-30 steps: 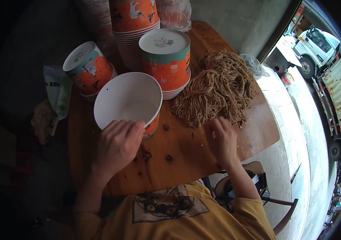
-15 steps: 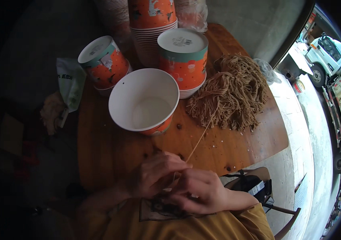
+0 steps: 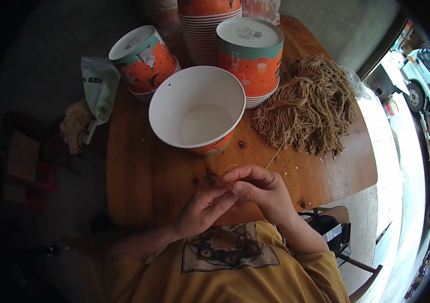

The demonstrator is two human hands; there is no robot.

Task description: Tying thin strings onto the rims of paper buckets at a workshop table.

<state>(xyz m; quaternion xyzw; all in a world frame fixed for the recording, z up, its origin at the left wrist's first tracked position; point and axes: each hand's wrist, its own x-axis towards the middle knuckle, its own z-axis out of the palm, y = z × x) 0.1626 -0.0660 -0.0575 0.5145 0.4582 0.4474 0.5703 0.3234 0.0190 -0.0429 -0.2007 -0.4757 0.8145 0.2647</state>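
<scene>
A thin brown string (image 3: 272,158) runs from a thick bundle of brown strings (image 3: 308,108) on the table's right side to my hands. My right hand (image 3: 263,191) is closed around the string, index finger curled over the thumb. Against its thumb press the fingertips of my left hand (image 3: 206,208), closed in a pinch where the two hands meet. A short curl of string shows just beyond the right index finger; the part between the fingertips is hidden. Straight ahead of my hands stands an open paper bucket (image 3: 199,108), white inside and orange outside, with a small hole near its rim.
Upside-down orange and green paper buckets (image 3: 144,58) stand at the back left, with others (image 3: 250,63) at the back right. Between them rises a tall bucket stack (image 3: 207,38). A white-green bag (image 3: 98,91) hangs by the left edge of the wooden table (image 3: 144,166). A chair (image 3: 338,222) is at right.
My hands have moved forward, away from my shirt and nearer the open bucket. The right fingers have curled over the thumb. The whole view has shifted, so the table appears higher and further right.
</scene>
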